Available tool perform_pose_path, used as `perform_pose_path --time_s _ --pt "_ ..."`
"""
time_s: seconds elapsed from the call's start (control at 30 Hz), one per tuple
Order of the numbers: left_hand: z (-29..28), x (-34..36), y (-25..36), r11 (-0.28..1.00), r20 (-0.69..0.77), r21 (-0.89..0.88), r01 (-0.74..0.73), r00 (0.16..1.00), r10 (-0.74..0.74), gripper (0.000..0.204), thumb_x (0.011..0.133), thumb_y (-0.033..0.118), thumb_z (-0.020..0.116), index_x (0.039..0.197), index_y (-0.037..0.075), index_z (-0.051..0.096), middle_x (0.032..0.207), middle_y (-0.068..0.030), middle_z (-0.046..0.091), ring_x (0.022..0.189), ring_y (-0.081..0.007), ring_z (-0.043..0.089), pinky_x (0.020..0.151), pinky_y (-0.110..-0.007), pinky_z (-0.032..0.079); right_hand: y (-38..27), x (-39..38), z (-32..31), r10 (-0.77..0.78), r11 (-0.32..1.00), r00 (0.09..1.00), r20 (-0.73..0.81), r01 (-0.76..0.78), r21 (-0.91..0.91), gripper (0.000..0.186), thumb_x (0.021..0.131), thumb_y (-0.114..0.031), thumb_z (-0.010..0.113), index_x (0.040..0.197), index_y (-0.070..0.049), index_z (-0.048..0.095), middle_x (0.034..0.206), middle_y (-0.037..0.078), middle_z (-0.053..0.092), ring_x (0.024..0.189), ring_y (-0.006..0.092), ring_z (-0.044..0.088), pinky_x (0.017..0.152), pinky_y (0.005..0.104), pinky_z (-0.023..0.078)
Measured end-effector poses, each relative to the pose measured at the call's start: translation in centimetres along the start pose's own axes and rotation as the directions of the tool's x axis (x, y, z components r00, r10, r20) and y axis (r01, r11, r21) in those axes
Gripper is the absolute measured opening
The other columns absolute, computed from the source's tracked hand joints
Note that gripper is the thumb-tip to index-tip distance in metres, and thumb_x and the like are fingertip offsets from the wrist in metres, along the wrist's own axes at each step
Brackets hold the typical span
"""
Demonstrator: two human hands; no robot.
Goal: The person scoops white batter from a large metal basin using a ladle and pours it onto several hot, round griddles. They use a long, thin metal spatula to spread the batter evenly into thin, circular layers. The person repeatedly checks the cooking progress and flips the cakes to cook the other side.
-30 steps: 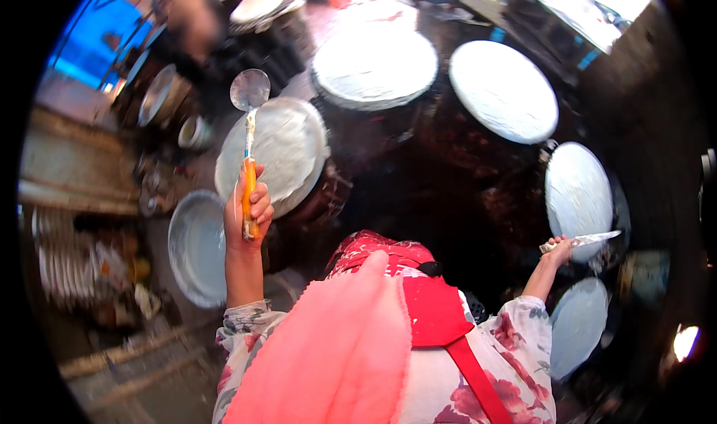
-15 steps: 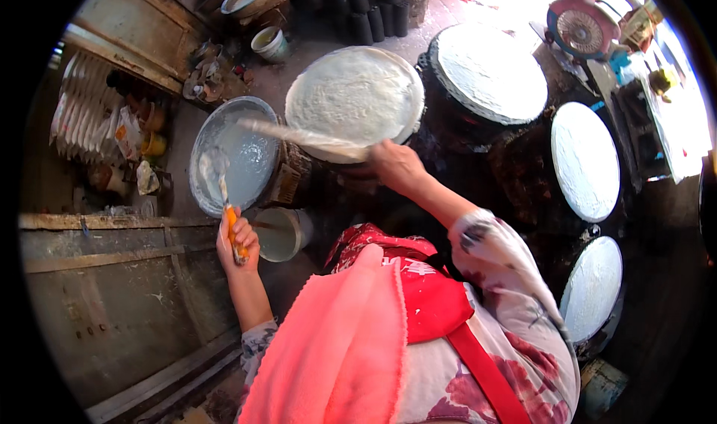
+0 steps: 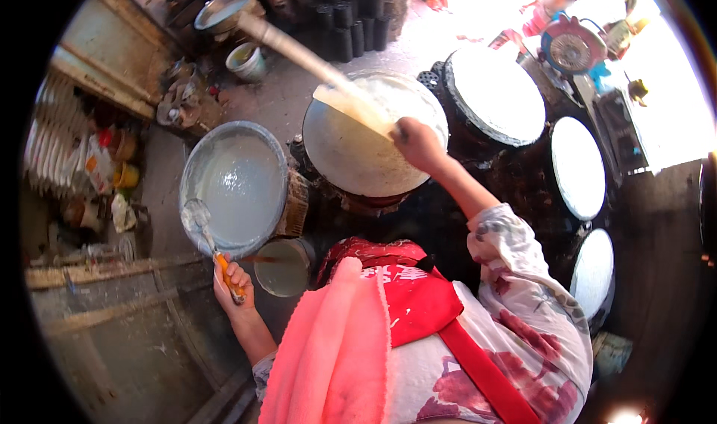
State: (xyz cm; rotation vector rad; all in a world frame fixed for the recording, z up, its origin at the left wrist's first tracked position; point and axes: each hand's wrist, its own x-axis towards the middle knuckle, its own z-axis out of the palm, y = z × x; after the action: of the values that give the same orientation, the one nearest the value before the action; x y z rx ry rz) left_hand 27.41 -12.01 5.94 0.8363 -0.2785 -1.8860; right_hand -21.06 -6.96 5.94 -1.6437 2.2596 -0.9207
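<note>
My left hand (image 3: 234, 283) is closed round the orange handle of a ladle (image 3: 198, 216), its batter-coated bowl at the near-left rim of a wide bucket of white batter (image 3: 243, 162). My right hand (image 3: 420, 146) grips the near end of a long wooden stick (image 3: 299, 54) above a round griddle (image 3: 358, 159). Along the stick near that hand is a thin, pale flat piece; I cannot tell whether it is a blade or a lifted sheet. The griddle's near part looks smooth and greyish, its far part whiter.
Several white-topped round griddles (image 3: 579, 168) curve along my right. A pail of cloudy liquid (image 3: 284, 268) stands near my waist. Black cylinders (image 3: 342, 35) and a small bucket (image 3: 246, 63) stand behind. A fan (image 3: 573, 47) and another person (image 3: 534, 19) are at the far right.
The stick has swung up and away from me, now angled over the griddle. More of the near griddle surface looks greyish. The ladle has moved to the bucket's near-left rim. The view has shifted slightly.
</note>
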Motion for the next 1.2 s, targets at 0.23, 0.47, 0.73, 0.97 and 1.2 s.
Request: perform_pose_path --time_s 0.23,0.47,0.73,0.97,1.2 --pt "12.5 10.7 -1.0 0.918 0.135 0.359 0.166 0.964 -0.227 0.033 0.097 0.030 0.044 0.115 0.003 0.050 0.066 0.0011 0.039 0.047 -0.0058 0.039 0.040 -0.019 0.036 -3.5 -10.5 -11.9 0.310 0.915 0.945 -0.101 -0.268 0.301 0.015 0.080 -0.011 0.063 0.083 0.002 0.057 0.063 0.011 0.050 0.058 0.0116 0.046 0.054 0.0293 0.041" --pt "24.2 12.4 -15.3 0.597 0.398 0.651 0.469 0.459 -0.794 0.037 0.099 0.028 0.038 0.124 0.001 0.043 0.066 -0.0001 0.039 0.043 -0.0056 0.038 0.036 -0.019 0.034 -10.6 -30.5 -12.8 0.648 0.760 0.711 -0.274 -0.623 0.183 0.015 0.079 -0.012 0.062 0.083 0.001 0.057 0.065 0.014 0.053 0.058 0.0219 0.053 0.055 0.0334 0.042" --pt "27.1 0.8 -27.9 0.078 0.147 0.908 0.411 -0.140 -0.979 0.038 0.100 0.029 0.036 0.126 0.003 0.043 0.067 -0.0018 0.043 0.043 -0.0075 0.041 0.038 -0.018 0.035 -21.5 -50.2 -13.1 0.602 0.318 -0.218 -0.768 -0.817 0.481 0.022 0.077 -0.016 0.063 0.088 0.003 0.060 0.076 0.020 0.062 0.071 0.0274 0.064 0.063 0.0357 0.048" --pt "27.5 -9.7 -35.5 -0.131 -0.053 0.973 0.191 -0.369 -0.928 0.037 0.100 0.029 0.035 0.126 0.004 0.043 0.062 -0.0006 0.039 0.041 -0.0069 0.036 0.036 -0.019 0.032 -33.5 -67.1 -4.6 0.016 0.719 -0.882 -0.471 -0.318 0.618 0.033 0.082 -0.018 0.066 0.107 0.001 0.057 0.095 0.006 0.063 0.079 0.0134 0.061 0.071 0.0264 0.049" --pt "27.4 -15.9 -38.4 -0.198 -0.172 0.980 0.036 -0.361 -0.916 0.036 0.098 0.029 0.039 0.126 0.006 0.044 0.061 0.0010 0.037 0.041 -0.0065 0.032 0.036 -0.020 0.028 -35.6 -79.0 13.8 -0.184 0.612 -0.966 0.181 0.031 0.790 0.044 0.078 -0.018 0.068 0.115 0.002 0.054 0.102 0.008 0.062 0.089 0.0196 0.059 0.069 0.0334 0.047"
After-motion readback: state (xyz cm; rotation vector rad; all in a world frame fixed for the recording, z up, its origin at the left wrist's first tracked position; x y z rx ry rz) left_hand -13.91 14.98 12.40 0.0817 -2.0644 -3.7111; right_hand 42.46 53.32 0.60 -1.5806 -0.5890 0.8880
